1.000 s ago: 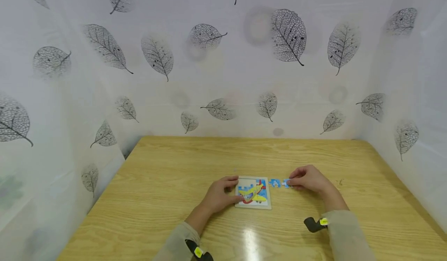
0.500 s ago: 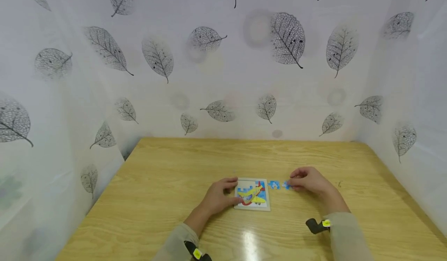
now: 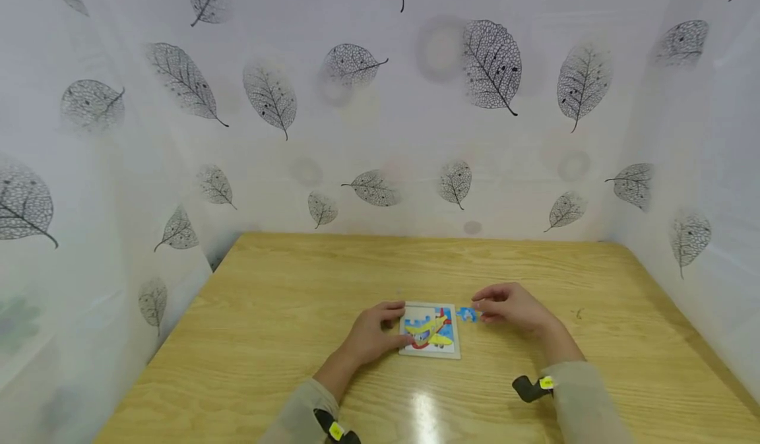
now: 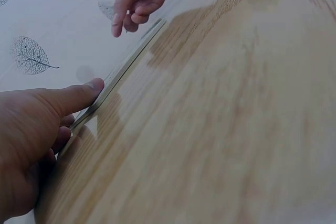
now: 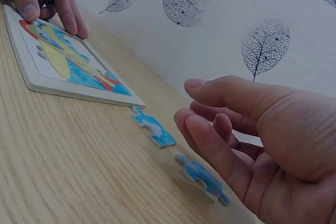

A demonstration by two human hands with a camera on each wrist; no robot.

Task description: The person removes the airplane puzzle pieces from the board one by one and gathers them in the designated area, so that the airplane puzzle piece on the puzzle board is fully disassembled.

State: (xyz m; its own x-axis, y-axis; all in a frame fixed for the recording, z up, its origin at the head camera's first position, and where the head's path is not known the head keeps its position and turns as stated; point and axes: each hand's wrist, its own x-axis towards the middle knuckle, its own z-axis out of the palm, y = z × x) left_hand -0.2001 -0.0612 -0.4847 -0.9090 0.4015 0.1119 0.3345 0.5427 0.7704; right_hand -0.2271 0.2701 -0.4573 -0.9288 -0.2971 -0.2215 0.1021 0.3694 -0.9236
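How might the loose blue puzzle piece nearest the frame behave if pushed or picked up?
The puzzle piece is probably stiff, since it lies flat and its edge looks board-like. Being thin and smaller than the right hand, it is likely light. Pushed, it should slide over the shiny table rather than roll.

Bright yellow and red on blue: that's the puzzle point(image 3: 438, 332) on my feed!
I see its pale frame point(image 5: 79, 91), one blue-and-white loose piece point(image 5: 162, 137), another blue piece point(image 5: 200, 174), honey-toned wood-grained table point(image 3: 285, 299), white curtain point(image 3: 410, 124) printed with dark veined leaves point(image 3: 491, 64).
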